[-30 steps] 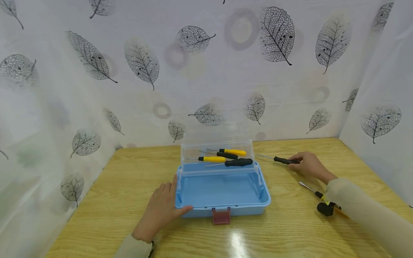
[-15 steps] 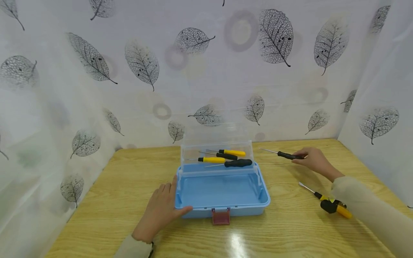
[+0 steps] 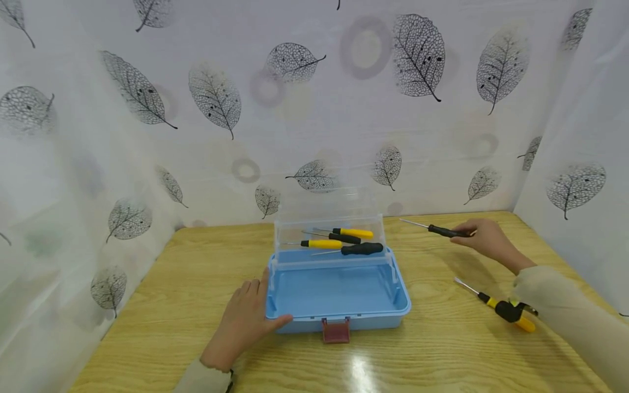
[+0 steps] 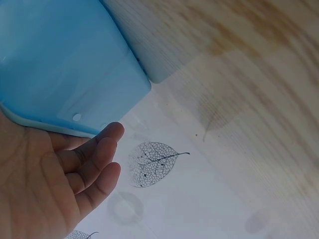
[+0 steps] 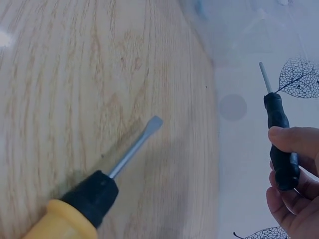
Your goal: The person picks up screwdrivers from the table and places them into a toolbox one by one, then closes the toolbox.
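Note:
A blue toolbox [image 3: 375, 321] stands open on the table, with a translucent tray [image 3: 324, 264] raised at its back. Several yellow- and black-handled screwdrivers lie in that tray. My left hand [image 3: 245, 311] rests against the box's left side, thumb along the front rim. In the left wrist view, its fingers [image 4: 102, 181] are loosely bent beside the blue wall [image 4: 75, 59]. To the right of the box, my right hand [image 3: 484, 237] pinches a black-handled screwdriver [image 3: 439, 231] by the handle's rear, shaft pointing left. The right wrist view shows this screwdriver [image 5: 275, 109] between thumb and fingers.
Below the right forearm, a yellow-and-black flat-blade screwdriver [image 3: 484, 298] lies on the wooden table [image 3: 206, 262], beside a black-handled tool [image 3: 507, 311] partly near the sleeve. A reddish latch [image 3: 336, 331] hangs at the box's front. Leaf-patterned cloth [image 3: 319, 120] encloses the table's back and sides.
My right hand has lifted the black-handled screwdriver and moved slightly right and away from me. More of the tools under the forearm now shows. The left hand has stayed on the toolbox.

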{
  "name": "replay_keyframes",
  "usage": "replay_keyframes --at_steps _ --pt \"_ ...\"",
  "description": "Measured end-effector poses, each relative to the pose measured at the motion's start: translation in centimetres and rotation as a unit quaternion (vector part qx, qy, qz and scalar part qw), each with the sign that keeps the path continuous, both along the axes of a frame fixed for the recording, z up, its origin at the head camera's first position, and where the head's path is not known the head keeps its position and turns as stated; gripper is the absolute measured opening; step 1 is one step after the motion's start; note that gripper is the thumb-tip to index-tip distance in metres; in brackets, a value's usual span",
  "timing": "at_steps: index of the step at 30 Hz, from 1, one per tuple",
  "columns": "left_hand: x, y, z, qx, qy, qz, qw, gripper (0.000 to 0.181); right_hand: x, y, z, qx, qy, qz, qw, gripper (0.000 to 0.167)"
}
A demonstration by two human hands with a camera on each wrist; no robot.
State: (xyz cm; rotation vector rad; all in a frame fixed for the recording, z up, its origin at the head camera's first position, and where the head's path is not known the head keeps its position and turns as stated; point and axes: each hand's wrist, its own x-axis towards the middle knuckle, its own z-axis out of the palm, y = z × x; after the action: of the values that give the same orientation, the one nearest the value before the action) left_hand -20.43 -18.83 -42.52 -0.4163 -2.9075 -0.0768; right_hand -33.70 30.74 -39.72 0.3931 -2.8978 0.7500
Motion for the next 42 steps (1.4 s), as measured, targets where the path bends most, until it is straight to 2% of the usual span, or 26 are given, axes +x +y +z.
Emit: replay_keyframes --at_steps 9,17,22,42 --pt "0.0 0.0 -0.1 -0.001 0.004 0.003 1.0 0.108 0.5 -0.1 1.4 0.002 0.031 -0.001 0.9995 0.029" --pt "0.1 0.0 -0.1 0.001 0.007 0.0 1.0 0.108 0.9 0.2 2.3 -0.001 0.031 -0.01 0.9995 0.031" --pt "0.1 0.0 -0.1 0.005 0.009 -0.001 0.9999 0.107 1.1 0.3 3.0 0.004 0.051 -0.005 0.9987 0.028" --pt "0.1 -0.1 -0.1 0.004 0.016 -0.004 0.9999 0.108 1.9 -0.6 5.8 0.018 0.058 0.001 0.9981 0.03"
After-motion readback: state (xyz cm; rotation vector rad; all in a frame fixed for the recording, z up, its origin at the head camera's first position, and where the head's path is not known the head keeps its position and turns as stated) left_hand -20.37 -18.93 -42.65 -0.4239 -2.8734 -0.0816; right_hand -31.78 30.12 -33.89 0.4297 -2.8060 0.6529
